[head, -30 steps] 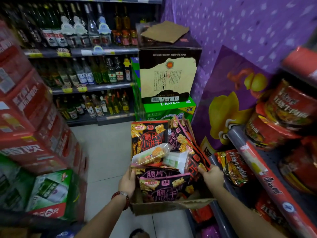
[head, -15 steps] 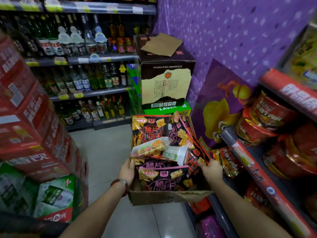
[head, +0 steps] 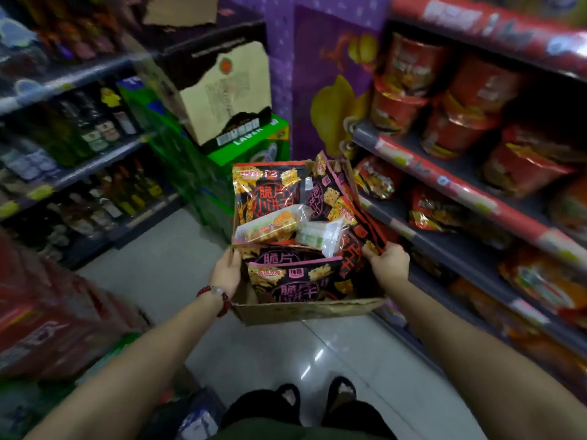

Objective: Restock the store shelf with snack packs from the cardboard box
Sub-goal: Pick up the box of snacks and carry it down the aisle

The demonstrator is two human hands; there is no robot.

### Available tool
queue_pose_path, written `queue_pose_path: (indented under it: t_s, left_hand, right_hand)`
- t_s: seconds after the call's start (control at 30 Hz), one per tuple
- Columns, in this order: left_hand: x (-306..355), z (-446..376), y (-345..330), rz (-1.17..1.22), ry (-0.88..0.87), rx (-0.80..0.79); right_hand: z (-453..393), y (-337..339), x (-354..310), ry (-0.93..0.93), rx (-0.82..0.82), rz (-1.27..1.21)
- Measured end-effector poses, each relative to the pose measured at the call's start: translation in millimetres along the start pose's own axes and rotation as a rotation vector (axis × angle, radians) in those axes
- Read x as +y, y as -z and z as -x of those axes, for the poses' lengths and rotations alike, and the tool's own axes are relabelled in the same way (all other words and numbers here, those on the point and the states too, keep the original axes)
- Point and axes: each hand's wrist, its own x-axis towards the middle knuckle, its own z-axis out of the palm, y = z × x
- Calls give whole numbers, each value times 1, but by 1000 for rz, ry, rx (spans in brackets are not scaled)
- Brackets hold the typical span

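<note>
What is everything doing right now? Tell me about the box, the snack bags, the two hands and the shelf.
cardboard box: open on top, held up off the floor, full.
snack packs: all inside the box, none taken out.
left hand: holds the box's left side.
right hand: grips the box's right edge.
store shelf: already stocked with red noodle bowls and bags.

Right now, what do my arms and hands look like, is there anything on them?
Both forearms are bare, with no sleeves in view. The left hand has a beaded bracelet at the wrist, dark red beads with one paler, clear-looking bead. The right hand shows no gloves, rings, watch or band that can be made out.
</note>
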Motion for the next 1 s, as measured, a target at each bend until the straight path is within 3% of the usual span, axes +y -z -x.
queue_pose_path:
  t_s: [0.57, 1.0]
  left_hand:
    - [-3, 96, -85, -81, -129, -329]
    - [-8, 150, -157, -341, -267, -587]
  right_hand:
    - [144, 85, 142, -288, 299, -91]
    - [246, 110, 242, -543, 479, -280]
